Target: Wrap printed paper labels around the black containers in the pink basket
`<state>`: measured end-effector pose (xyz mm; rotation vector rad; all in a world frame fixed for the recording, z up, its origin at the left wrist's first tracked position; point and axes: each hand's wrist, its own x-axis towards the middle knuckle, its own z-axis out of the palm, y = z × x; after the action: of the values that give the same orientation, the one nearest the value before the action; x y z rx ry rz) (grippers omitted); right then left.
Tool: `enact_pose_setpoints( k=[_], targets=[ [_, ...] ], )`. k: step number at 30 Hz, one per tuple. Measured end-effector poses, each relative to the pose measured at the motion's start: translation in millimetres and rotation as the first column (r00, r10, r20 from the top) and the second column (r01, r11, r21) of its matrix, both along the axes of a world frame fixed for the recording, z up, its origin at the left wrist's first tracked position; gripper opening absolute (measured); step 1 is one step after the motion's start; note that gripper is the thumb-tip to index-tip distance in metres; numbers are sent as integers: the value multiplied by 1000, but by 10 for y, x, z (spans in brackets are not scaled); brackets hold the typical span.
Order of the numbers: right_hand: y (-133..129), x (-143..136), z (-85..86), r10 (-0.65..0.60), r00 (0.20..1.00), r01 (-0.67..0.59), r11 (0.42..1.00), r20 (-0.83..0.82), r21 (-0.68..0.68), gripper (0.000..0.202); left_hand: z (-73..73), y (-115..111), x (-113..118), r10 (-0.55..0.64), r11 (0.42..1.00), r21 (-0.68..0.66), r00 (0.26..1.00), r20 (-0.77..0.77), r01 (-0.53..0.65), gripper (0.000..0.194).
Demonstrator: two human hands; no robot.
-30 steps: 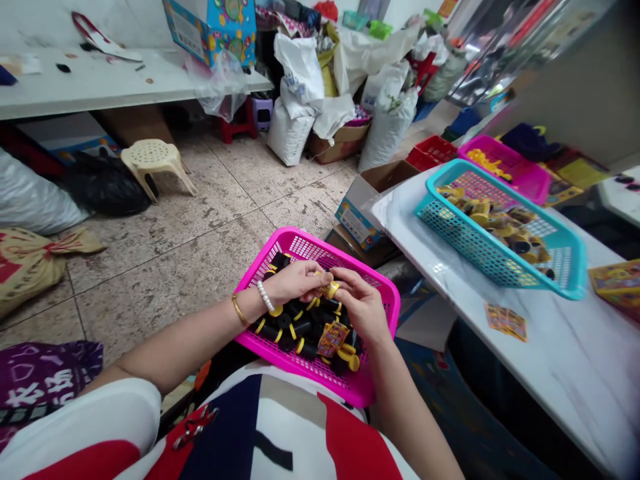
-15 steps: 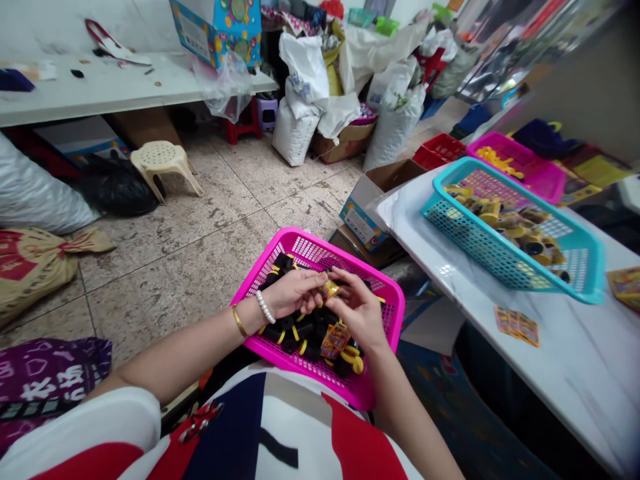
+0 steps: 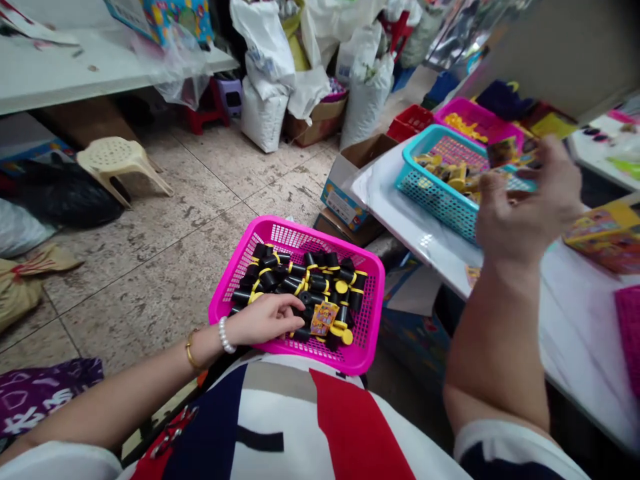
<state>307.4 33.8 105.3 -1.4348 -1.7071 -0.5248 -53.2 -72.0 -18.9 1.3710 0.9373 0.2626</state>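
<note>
A pink mesh basket [image 3: 374,313] sits on my lap, filled with several small black cylinders with yellow caps [image 3: 300,273] and one colourful sticker packet [image 3: 324,319]. My left hand [image 3: 263,319] lies in the basket's near left corner, fingers stretched loosely over the black pieces. My right hand [image 3: 525,207] is raised to the right, above the near end of a teal basket [image 3: 435,200] of yellow and black pieces on the white table [image 3: 390,200]. It is blurred; a small colourful item [image 3: 503,150] shows at its fingertips, and I cannot tell whether it is held.
A second pink basket [image 3: 493,123] with yellow parts stands behind the teal one. A yellow box [image 3: 605,230] lies at the right. Cardboard boxes [image 3: 345,193] sit under the table edge. A cream stool [image 3: 117,160] and white sacks [image 3: 265,100] stand on the tiled floor.
My right hand left the lap basket and swung up and right over the teal basket. My left hand dropped onto the black pieces. The view turned right.
</note>
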Motion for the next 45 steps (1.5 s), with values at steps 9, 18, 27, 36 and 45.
enact_pose_setpoints(
  k=[9,18,27,36,45],
  targets=[
    [-1203,-1185,-1539,168,970,-240,545,-175,-804,14,28,147,53,32,996,-78,999,25,-30,37],
    [-1058,-986,-1226,120,839,-531,401,-532,-747,16,97,228,322,200,978,54,978,65,-204,30],
    [-763,-1527,-1190,-113,299,-798,514,-947,-313,37,54,413,404,569,822,-104,803,179,-559,23],
    [-826,-1799,-1325,-140,455,-614,666,-879,-424,38,234,266,297,670,712,23,688,281,-702,25],
    [-916,-1834,-1242,-28,625,-532,716,-780,-452,35,347,158,248,562,670,383,772,297,-636,29]
  ],
)
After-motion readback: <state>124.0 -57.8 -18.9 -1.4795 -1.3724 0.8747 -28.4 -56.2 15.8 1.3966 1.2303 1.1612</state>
